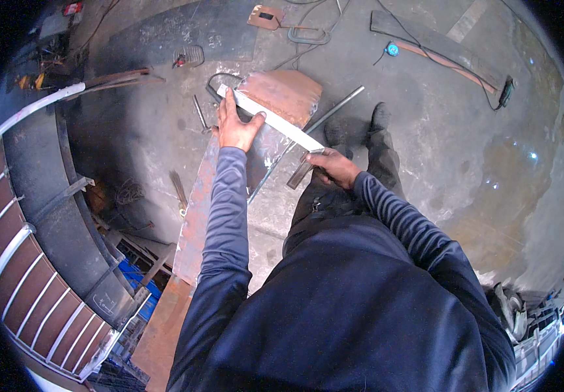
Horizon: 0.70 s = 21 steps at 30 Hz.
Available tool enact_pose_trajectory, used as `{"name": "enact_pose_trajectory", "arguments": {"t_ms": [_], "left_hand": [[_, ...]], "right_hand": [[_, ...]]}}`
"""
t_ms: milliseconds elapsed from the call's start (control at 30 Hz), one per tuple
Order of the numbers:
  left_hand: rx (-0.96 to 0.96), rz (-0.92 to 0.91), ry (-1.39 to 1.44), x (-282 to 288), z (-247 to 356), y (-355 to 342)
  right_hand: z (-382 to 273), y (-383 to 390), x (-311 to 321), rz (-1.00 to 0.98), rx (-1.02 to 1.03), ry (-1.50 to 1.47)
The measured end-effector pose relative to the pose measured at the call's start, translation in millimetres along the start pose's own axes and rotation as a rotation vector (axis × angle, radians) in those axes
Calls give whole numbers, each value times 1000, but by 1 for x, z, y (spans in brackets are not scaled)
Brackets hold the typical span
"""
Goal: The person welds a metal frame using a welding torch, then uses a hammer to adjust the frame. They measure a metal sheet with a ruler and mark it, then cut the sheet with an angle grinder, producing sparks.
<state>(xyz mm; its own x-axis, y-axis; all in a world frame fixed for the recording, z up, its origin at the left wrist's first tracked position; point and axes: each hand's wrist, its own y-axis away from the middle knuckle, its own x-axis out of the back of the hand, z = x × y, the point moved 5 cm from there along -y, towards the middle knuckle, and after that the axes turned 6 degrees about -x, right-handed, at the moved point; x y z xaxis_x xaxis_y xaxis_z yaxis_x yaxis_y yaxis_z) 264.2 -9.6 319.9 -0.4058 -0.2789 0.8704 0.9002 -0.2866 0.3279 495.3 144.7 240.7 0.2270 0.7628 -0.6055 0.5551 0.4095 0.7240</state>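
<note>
Head view: slip risk

Left hand [235,130]: fingers splayed over a silvery-white, straight metal bar [288,128]. Right hand [335,168]: fingers gripping its lower end. Uneven pressure could skew it across the rust-brown steel plate [282,91] beside the left fingers.

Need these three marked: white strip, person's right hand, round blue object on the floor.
White strip [288,129]: head view, upper face of the stretch between the hands.
Right hand [338,168]: head view, back of the hand.
Round blue object [392,49]: head view, middle of its face.

Square [275,122] across plate [285,89], clamp [308,42] beyond
</note>
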Motion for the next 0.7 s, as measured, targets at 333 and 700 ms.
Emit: {"name": "enact_pose_trajectory", "arguments": {"t_ms": [333,700], "left_hand": [[30,-6,-42,0,6,-6],[54,8,-42,1,10,-5]], "right_hand": [[0,-11,6,-10,-9,10],[0,-17,18,17,-45,92]]}}
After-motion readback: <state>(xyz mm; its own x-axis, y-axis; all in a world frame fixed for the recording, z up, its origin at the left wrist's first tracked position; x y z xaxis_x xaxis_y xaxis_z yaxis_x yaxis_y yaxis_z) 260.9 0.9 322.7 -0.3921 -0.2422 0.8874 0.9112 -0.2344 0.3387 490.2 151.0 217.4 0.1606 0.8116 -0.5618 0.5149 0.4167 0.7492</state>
